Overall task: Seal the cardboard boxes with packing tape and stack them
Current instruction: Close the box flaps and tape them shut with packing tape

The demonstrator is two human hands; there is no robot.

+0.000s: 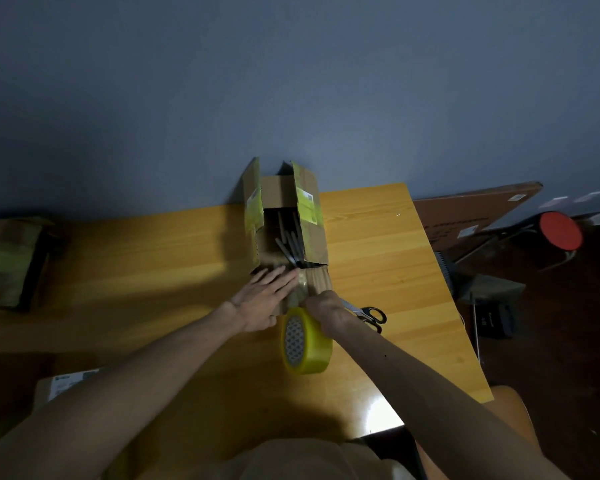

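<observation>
- A labelled box point(66, 382) at lower left is half hidden by my left arm.
- The yellow packing tape roll point(307, 341) stands on edge on the table point(378, 254), beside my right wrist.
- My left hand point(264, 303) presses flat, fingers straight, on the cardboard box point(312, 220)'s near flap.
- My right hand point(323, 308) hides its fingertips, so I cannot tell its grip; it also covers the scissors point(369, 313)' blades.
- The open box holds grey rods point(290, 244).

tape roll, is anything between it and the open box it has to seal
Nothing visible does. The tape roll sits right at the near end of the cardboard box, with the right hand at its top edge. The left hand lies flat on that same end, to the left of the roll.
</observation>
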